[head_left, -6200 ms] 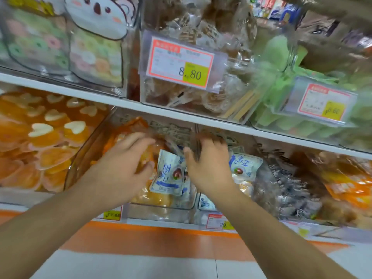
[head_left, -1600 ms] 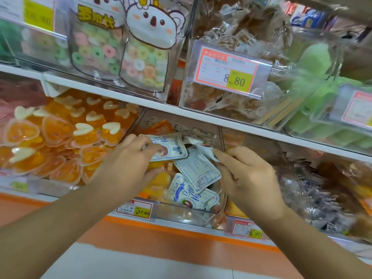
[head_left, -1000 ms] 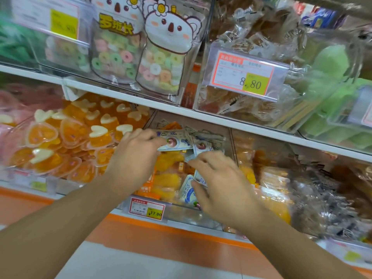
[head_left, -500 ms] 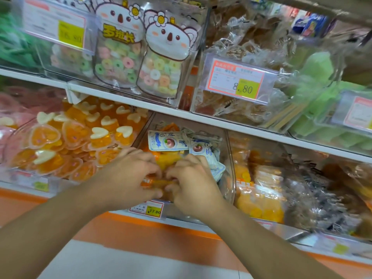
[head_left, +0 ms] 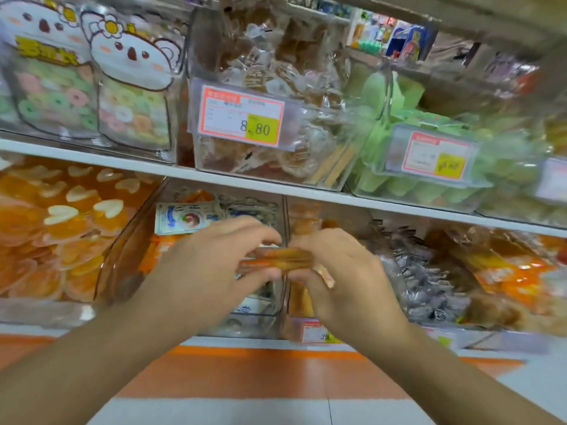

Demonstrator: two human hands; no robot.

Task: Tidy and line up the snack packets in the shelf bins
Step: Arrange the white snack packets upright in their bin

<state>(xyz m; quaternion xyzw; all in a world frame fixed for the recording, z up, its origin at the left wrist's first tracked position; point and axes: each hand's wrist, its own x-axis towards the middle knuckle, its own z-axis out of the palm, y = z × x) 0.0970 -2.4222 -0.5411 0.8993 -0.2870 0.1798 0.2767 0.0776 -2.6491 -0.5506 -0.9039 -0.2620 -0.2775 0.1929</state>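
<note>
My left hand and my right hand together hold a small stack of orange snack packets edge-on, in front of the divider between two clear bins on the lower shelf. Both hands' fingers curl round the stack's ends. The left clear bin holds orange packets, with white-and-blue packets lying at its back. The bin to the right holds more orange packets. The view is blurred by motion.
Left of the bins lie heart-shaped orange jelly cups. To the right sit silver-wrapped sweets and orange bags. The upper shelf carries koala-print candy bags, a brown snack bin with an 8.80 price tag, and green packets.
Both hands have lifted out of the left bin with a stack of orange packets and shifted right, toward the divider. The camera has swung slightly right as well.
</note>
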